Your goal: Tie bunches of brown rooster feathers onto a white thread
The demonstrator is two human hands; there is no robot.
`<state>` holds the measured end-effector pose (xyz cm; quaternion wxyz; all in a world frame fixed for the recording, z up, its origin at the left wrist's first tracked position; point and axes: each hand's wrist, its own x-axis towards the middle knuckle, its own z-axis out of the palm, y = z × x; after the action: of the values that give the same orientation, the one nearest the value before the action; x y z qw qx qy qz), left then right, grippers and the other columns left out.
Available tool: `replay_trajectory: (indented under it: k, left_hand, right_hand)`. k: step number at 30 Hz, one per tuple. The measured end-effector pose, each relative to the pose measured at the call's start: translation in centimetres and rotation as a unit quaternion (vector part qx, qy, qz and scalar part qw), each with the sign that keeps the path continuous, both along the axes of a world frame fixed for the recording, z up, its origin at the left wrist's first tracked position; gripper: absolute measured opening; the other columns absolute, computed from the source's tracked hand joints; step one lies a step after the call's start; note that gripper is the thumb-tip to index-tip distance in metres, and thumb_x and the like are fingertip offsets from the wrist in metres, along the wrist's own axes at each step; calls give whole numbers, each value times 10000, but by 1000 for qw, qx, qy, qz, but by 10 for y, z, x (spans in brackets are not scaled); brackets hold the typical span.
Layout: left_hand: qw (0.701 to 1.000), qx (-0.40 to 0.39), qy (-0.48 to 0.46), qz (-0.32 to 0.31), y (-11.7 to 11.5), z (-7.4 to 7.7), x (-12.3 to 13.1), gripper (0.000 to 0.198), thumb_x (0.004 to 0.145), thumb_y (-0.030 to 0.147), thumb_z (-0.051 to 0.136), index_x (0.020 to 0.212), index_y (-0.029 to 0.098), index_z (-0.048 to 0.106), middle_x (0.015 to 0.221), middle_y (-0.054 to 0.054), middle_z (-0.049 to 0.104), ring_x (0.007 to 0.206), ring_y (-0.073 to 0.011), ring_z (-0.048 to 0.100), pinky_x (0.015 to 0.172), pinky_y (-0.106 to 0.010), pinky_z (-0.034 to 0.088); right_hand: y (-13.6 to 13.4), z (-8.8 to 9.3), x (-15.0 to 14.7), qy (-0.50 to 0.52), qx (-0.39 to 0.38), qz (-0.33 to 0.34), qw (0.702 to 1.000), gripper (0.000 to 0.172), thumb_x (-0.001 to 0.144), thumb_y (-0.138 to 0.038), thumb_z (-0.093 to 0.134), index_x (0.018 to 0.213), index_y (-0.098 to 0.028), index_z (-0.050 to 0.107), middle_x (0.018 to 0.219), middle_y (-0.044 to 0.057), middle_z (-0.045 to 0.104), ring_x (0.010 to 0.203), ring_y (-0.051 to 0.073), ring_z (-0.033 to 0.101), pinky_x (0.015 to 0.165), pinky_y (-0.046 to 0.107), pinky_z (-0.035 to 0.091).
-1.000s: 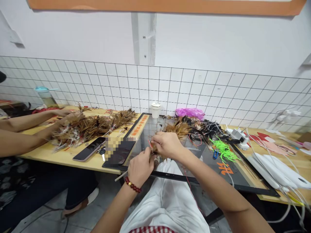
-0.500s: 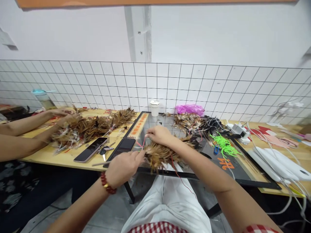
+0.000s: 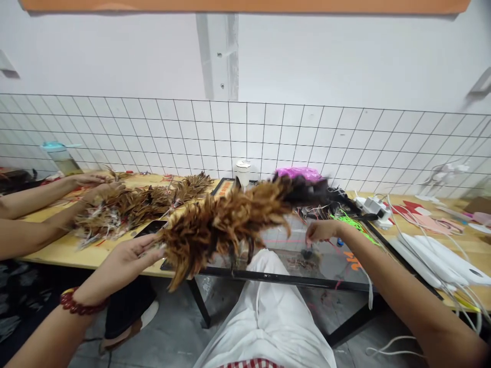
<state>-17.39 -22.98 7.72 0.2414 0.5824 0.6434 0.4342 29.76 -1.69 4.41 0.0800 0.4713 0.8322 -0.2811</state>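
Observation:
A long, bushy feather duster [image 3: 226, 217] with brown feathers and a dark far end stretches across the middle, raised above the table and blurred at its tip. My left hand [image 3: 128, 260], with a red bead bracelet on its wrist, is closed around the duster's near left end; the grip point is partly hidden by feathers. To the right, my right hand [image 3: 322, 231] is apart from the feathers, low over the glass tabletop [image 3: 284, 232]. Its fingers are pinched on what looks like a thin red thread [image 3: 286, 240] running left toward the duster.
At left, a co-worker's hands [image 3: 97, 186] touch another brown feather bundle [image 3: 141, 204]. A phone [image 3: 151, 228] lies partly hidden beside it. Behind stand a white cup [image 3: 243, 171] and a pink plastic bag [image 3: 301, 174]. Green strings [image 3: 355, 227], cables and white devices [image 3: 441, 260] are at right.
The duster has been raised and swung up, its feathers now spread across the view. My left hand has moved left and nearer; my right hand has left the feathers and moved right.

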Motion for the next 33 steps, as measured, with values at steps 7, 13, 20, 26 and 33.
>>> replay_trajectory:
  k: [7,13,20,26,33]
  left_hand:
    - [943,-9,-331,-31,37,-5,74,412,554,392,797,805,167,561,535,57,473,402,-20,303,349,-117,180]
    - [911,-56,-397,-97,57,6,113,419,658,451,722,775,208,401,516,103,376,362,-6,152,348,-129,106]
    - [997,14,-46,52,64,-10,86,394,669,468,653,891,184,494,526,57,477,458,-109,443,446,-205,291]
    - [955,9,289,68,58,-19,104,312,800,376,499,1013,151,533,632,-44,595,622,-229,593,551,-292,377]
    - [913,126,387,15,27,-19,108,464,870,401,442,1254,159,538,925,-204,669,716,-298,645,592,-357,445]
  right_hand:
    - [-44,24,-92,231,39,44,971,675,668,-426,704,1286,-210,540,1333,115,521,1192,274,503,1015,392,373]
    - [-93,14,-189,503,-186,30,844,522,695,-535,661,1106,-218,599,867,29,640,729,136,583,687,280,471]
    - [-98,47,-159,342,212,125,907,229,862,-286,490,800,-159,671,685,15,625,619,102,502,595,229,324]
    - [-95,94,-187,145,423,258,857,230,861,-256,465,893,-205,687,877,56,675,746,155,561,565,249,276]
    - [-56,98,-223,189,422,213,861,224,864,-367,529,902,-234,705,928,28,687,833,167,580,590,248,285]
